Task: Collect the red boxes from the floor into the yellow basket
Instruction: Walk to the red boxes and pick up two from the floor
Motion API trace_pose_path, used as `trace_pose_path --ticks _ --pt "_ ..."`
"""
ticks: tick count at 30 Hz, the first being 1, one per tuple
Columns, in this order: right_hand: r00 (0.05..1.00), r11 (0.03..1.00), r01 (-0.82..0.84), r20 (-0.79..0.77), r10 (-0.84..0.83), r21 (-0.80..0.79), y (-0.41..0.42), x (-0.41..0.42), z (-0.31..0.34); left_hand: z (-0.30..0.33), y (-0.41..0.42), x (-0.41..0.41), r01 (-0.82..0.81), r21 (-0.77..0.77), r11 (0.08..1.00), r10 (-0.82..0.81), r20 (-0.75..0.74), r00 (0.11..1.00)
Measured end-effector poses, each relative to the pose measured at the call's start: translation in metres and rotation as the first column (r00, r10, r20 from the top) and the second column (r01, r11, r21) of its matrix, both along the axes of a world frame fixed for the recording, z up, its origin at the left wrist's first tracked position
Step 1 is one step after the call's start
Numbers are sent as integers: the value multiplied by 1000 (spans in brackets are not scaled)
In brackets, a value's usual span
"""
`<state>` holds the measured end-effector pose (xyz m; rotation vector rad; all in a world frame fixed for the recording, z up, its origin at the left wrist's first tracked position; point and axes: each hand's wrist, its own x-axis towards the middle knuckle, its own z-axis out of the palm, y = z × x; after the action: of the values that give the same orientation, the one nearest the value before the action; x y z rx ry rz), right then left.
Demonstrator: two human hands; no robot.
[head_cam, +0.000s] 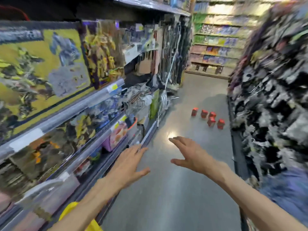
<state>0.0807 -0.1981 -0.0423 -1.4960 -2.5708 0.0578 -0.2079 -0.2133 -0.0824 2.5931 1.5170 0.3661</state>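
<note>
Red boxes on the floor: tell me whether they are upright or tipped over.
Upright, as far as the blur allows: all five red boxes stand taller than wide on the grey floor, clustered ahead of both empty hands.

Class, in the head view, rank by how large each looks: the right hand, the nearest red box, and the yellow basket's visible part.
1. Yellow basket, mostly hidden behind the left forearm.
2. Right hand, close to the basket's visible part; unsure ranking.
3. Nearest red box, smallest, though farther from the camera.
</note>
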Motion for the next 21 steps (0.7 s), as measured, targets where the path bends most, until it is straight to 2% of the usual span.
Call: trace_pose_path --ticks 9,14,21 --pt "984 984 180 -5 -180 20 146 178 32 27 201 185 136 70 988 -138 37 990" --pt "971 972 234 -44 -235 -14 240 244 23 25 300 253 203 64 977 -208 83 975" --pt "955 955 296 18 -297 26 401 317 16 15 493 326 285 85 955 -291 73 954"
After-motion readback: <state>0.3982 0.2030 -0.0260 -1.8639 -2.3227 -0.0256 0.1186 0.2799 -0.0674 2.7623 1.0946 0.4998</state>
